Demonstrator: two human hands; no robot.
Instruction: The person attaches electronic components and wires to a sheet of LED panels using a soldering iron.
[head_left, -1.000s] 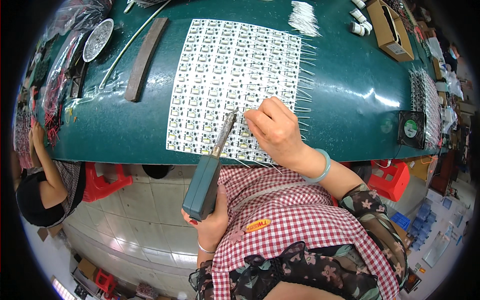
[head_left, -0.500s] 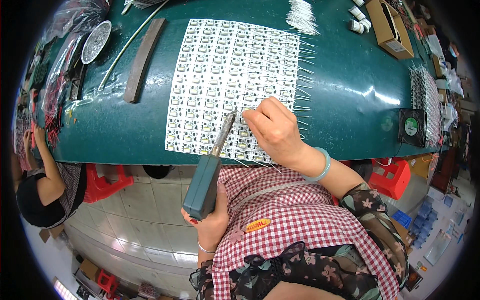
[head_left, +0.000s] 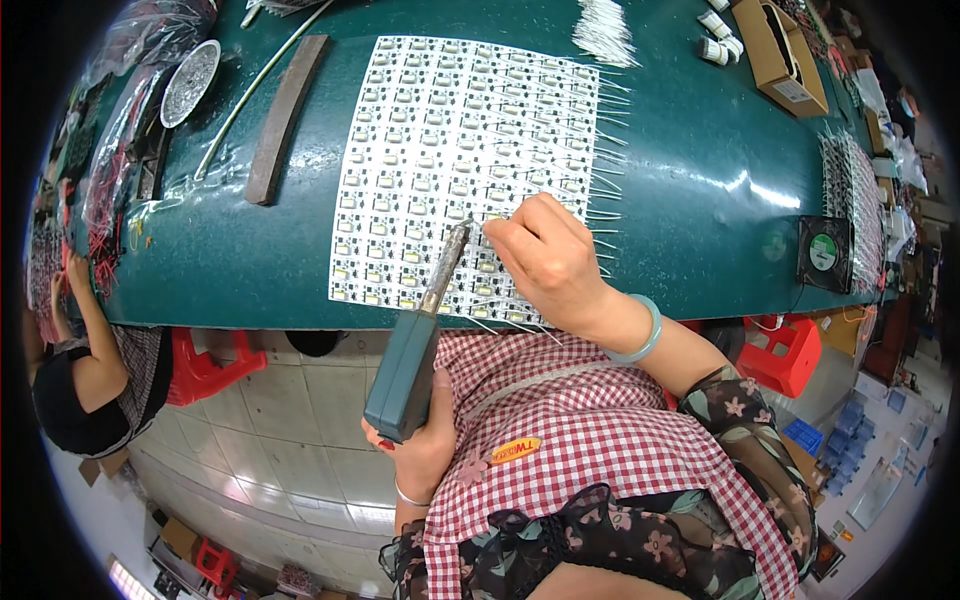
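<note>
A white sheet of small circuit boards [head_left: 400,150], dotted with rows of yellowish-white components, lies on the green table. Thin white wires [head_left: 606,180] lie across its right half and stick out past the right and near edges. My left hand [head_left: 425,440] is closed around the dark green handle of a soldering iron [head_left: 402,370]. The iron's metal tip points up at the sheet, close to my right fingertips. Over the sheet's lower right part, my right hand [head_left: 550,255] is closed in a pinch; what sits between its fingertips is too small to make out.
Left of the sheet lie a dark bar [head_left: 287,120] and a round dish [head_left: 190,84]. A bundle of white wires [head_left: 603,32] is beyond it. An open cardboard box [head_left: 780,58] and a small black fan [head_left: 824,253] stand right. Another person [head_left: 95,370] works at far left.
Both hands stay almost in place, with the iron's tip still near my right fingertips. The sheet has shifted very slightly to the left.
</note>
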